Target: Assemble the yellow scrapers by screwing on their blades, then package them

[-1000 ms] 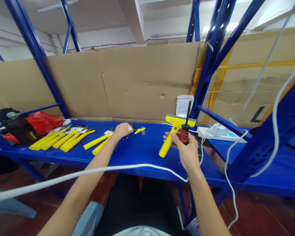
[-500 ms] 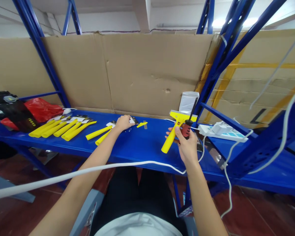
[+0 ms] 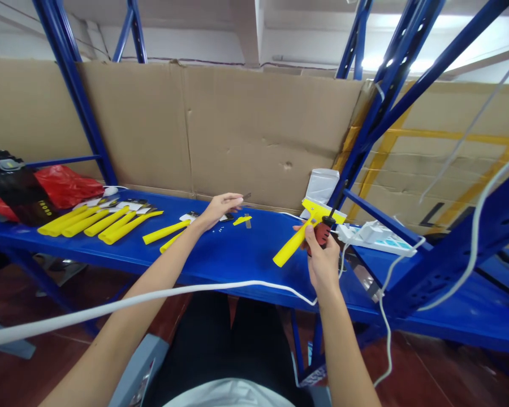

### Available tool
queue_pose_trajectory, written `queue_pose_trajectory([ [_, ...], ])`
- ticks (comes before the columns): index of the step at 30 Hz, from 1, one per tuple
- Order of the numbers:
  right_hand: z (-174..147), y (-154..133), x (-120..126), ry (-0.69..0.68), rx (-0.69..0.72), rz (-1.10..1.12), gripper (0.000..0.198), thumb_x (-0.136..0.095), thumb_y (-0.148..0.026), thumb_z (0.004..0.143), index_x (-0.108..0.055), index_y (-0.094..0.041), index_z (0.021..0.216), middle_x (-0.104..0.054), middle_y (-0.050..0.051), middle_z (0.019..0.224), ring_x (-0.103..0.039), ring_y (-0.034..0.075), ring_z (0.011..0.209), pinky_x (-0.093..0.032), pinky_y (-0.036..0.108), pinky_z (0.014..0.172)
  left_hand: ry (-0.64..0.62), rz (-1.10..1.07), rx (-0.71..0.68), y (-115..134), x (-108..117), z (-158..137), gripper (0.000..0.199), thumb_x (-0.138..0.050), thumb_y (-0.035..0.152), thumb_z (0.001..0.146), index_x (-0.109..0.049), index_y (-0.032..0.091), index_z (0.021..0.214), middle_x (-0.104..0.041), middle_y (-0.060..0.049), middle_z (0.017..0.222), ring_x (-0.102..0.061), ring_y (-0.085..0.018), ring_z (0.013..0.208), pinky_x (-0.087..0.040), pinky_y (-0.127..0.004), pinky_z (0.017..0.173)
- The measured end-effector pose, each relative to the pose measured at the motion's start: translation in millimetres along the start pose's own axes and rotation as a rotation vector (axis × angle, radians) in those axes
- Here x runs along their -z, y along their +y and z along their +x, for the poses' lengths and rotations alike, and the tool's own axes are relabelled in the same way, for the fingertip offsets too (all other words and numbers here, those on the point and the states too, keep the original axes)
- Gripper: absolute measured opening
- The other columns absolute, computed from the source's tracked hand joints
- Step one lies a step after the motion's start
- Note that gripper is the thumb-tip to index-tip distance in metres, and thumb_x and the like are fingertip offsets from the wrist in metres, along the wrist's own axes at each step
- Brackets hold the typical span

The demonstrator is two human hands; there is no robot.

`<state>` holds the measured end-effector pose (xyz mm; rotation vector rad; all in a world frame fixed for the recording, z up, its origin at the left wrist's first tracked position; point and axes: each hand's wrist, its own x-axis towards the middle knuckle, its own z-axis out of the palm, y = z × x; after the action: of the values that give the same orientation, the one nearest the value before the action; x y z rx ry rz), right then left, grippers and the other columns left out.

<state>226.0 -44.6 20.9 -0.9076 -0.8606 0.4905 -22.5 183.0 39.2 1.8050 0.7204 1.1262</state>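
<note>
Between the thumb and fingers of my left hand [image 3: 221,208] is a thin dark blade [image 3: 247,196], held just above the shelf. My right hand [image 3: 323,255] is closed around a yellow scraper [image 3: 292,244] with a wide head. In the same hand sits a screwdriver [image 3: 322,232] with a red and black handle, its shaft pointing up. On the blue shelf between my hands lie a small yellow piece [image 3: 240,220] and another flat grey blade [image 3: 249,223]. Some tiny white bits [image 3: 219,229] are scattered near my left wrist.
Several yellow scrapers [image 3: 106,221] lie in a row at the left, by a black box [image 3: 23,192] and a red bag [image 3: 65,186]. At right is a white power strip [image 3: 379,240]. A white cable [image 3: 161,293] crosses in front; cardboard [image 3: 254,130] backs the shelf.
My left hand has risen off the things on the shelf and moved slightly right, now with a blade in its fingers. My right hand still holds the scraper and screwdriver.
</note>
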Motion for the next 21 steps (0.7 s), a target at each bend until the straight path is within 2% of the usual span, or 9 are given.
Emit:
queue_pose_trajectory([
  [2,-0.8,-4.2,0.2,0.000,-0.020,0.042,0.059,-0.098,-0.070,0.081,-0.080,-0.019,0.108,-0.088,0.013,0.103,-0.076,0.023,0.078,-0.061,0.036,0.065,-0.089,-0.329,0.041,6.5,-4.0,-4.0,0.057,-0.093,0.057,0.088,-0.080,0.013,0.123,-0.087,-0.018,0.117,-0.085,-0.028,0.109,-0.064,-0.040,0.103],
  [5,-2.3,-11.7,0.8,0.009,-0.036,0.110,0.060,-0.099,-0.068,0.080,-0.078,-0.021,0.111,-0.088,0.013,0.106,-0.077,0.024,0.079,-0.063,0.036,0.063,-0.233,-0.491,0.093,14.4,-5.9,-11.1,0.054,-0.099,0.055,0.083,-0.081,0.013,0.113,-0.088,-0.020,0.114,-0.087,-0.029,0.104,-0.065,-0.040,0.102],
  [11,-4.0,-21.8,2.1,0.061,0.028,0.193,0.061,-0.100,-0.066,0.080,-0.076,-0.024,0.116,-0.089,0.011,0.105,-0.082,0.026,0.081,-0.070,0.043,0.074,-0.437,-0.472,0.222,20.0,-3.2,-20.3,0.049,-0.093,0.056,0.090,-0.082,0.011,0.107,-0.088,-0.022,0.101,-0.088,-0.032,0.094,-0.066,-0.046,0.097],
  [14,-5.6,-24.4,1.9,0.063,0.065,0.186,0.058,-0.098,-0.067,0.083,-0.078,-0.024,0.117,-0.090,0.010,0.106,-0.082,0.025,0.078,-0.072,0.047,0.080,-0.535,-0.440,0.266,19.9,-4.4,-22.0,0.053,-0.096,0.059,0.085,-0.082,0.012,0.103,-0.088,-0.022,0.095,-0.088,-0.034,0.090,-0.067,-0.048,0.095],
  [17,-7.2,-25.6,0.0,0.068,0.080,0.189,0.059,-0.097,-0.067,0.083,-0.079,-0.024,0.119,-0.090,0.010,0.106,-0.082,0.026,0.077,-0.073,0.049,0.085,-0.619,-0.422,0.289,19.7,-6.7,-23.0,0.059,-0.100,0.061,0.079,-0.083,0.012,0.107,-0.088,-0.024,0.098,-0.088,-0.035,0.092,-0.068,-0.047,0.094],
  [21,-8.9,-24.2,-4.8,0.025,0.088,0.181,0.062,-0.097,-0.065,0.084,-0.079,-0.024,0.127,-0.090,0.012,0.112,-0.086,0.030,0.090,-0.073,0.052,0.092,-0.681,-0.411,0.312,20.0,-8.5,-24.6,0.061,-0.099,0.059,0.083,-0.084,0.009,0.115,-0.088,-0.027,0.105,-0.089,-0.036,0.096,-0.068,-0.049,0.099],
])
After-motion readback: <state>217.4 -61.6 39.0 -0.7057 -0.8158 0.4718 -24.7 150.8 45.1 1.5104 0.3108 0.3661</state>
